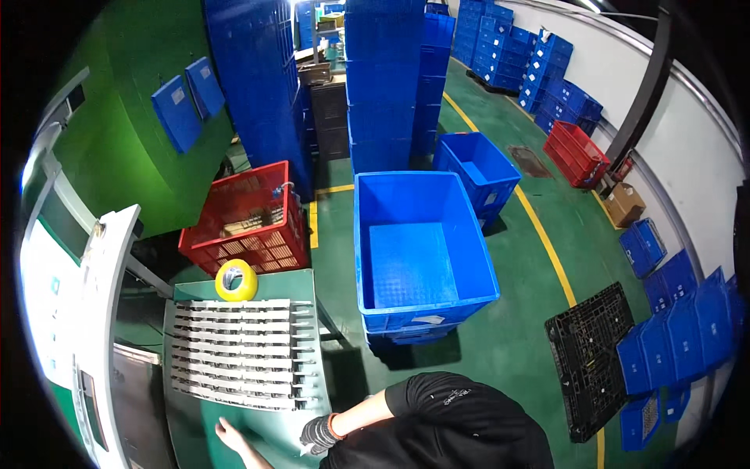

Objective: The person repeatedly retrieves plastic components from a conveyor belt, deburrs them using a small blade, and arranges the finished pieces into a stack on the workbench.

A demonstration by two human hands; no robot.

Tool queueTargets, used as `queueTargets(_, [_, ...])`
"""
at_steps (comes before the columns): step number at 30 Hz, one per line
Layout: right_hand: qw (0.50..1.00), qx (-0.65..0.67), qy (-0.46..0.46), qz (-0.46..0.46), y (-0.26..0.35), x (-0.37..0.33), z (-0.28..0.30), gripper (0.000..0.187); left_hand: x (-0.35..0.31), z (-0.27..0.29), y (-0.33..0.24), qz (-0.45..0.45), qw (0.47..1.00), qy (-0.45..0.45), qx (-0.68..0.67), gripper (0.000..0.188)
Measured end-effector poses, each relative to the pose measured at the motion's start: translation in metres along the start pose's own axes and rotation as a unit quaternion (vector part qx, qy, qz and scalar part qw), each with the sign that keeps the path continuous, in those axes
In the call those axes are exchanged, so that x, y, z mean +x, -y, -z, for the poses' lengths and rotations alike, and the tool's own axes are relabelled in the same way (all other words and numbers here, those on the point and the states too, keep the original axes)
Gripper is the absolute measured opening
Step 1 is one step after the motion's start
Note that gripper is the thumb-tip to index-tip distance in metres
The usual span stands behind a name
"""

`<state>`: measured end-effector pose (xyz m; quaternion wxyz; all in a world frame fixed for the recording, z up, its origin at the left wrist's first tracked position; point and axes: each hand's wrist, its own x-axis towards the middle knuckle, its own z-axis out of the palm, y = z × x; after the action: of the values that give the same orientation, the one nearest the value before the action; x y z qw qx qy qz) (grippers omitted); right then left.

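Several long pale strips (234,356) with comb-like edges lie side by side on the green-topped table (199,410). My left hand (230,435) is bare and just below the near strip, over the bare tabletop; its fingers are stretched out and hold nothing. My right hand (319,434) wears a dark striped glove, with an orange band at the wrist. It is at the table's right edge, fingers bent together, with a small whitish bit beside them that I cannot make out. A roll of yellow tape (236,281) stands behind the strips.
An empty blue crate (426,316) stands on other crates right of the table. A red crate (258,250) with pale parts is behind it. Left is a green machine (148,180) with a white panel (109,313). A black pallet (590,359) and blue crate stacks stand right.
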<state>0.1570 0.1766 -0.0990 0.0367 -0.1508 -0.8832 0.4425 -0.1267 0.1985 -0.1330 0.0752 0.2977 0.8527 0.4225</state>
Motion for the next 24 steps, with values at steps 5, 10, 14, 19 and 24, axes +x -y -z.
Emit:
queueTargets(5, [0.998, -0.033, 0.053, -0.015, -0.025, 0.021, -0.027, 0.049, -0.044, 0.09, 0.035, 0.053, 0.961, -0.127, 0.24, 0.047])
queueTargets(10, [0.986, -0.048, 0.142, -0.073, 0.001, 0.012, -0.011, 0.052, -0.116, 0.154, 0.079, 0.265, 0.843, -0.166, 0.437, 0.046])
queueTargets(14, [0.995, -0.068, 0.034, -0.065, -0.047, 0.011, -0.028, 0.047, -0.118, 0.151, 0.049, 0.122, 0.916, -0.152, 0.351, 0.037])
queueTargets(19, [0.972, -0.023, 0.201, -0.116, -0.012, 0.02, 0.009, 0.038, -0.123, 0.152, 0.072, 0.165, 0.888, -0.187, 0.387, 0.039])
queueTargets(24, [0.971, 0.074, 0.142, -0.176, -0.006, 0.01, 0.018, 0.04, -0.121, 0.144, 0.07, 0.185, 0.877, -0.233, 0.377, 0.036])
